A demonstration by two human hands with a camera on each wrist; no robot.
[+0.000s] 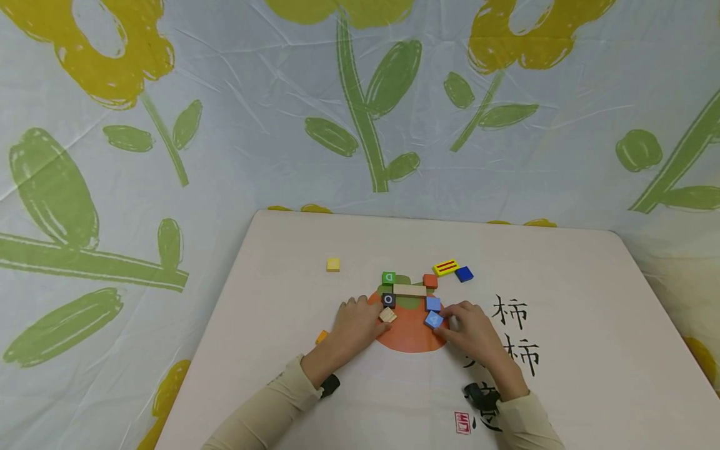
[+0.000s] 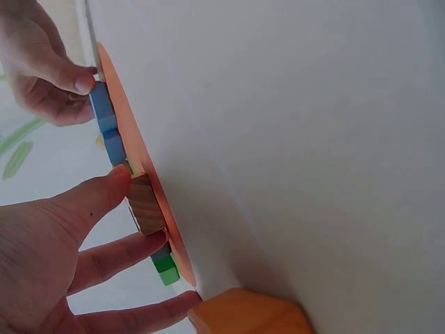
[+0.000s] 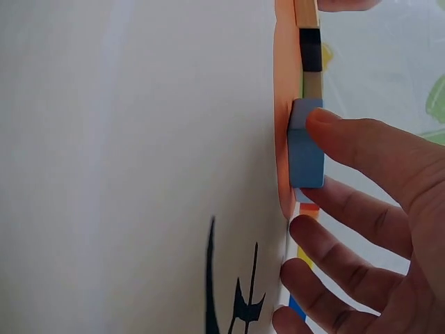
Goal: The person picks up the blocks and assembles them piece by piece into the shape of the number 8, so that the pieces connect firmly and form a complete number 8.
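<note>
My left hand pinches a plain wooden block between thumb and forefinger, on the printed orange fruit. Across from it, my right hand pinches a light blue block, which is turned at an angle. Just beyond that one lies another light blue block. A black block marked O sits above the wooden one, followed by a green block. Between the two sides stretches a pale wooden plank, with a red-orange block at its right end.
Behind on the right lie a yellow block with red stripes and a dark blue block. A pale yellow block lies at the back left. Beside the left wrist is an orange block. A flower-patterned cloth hangs behind the table.
</note>
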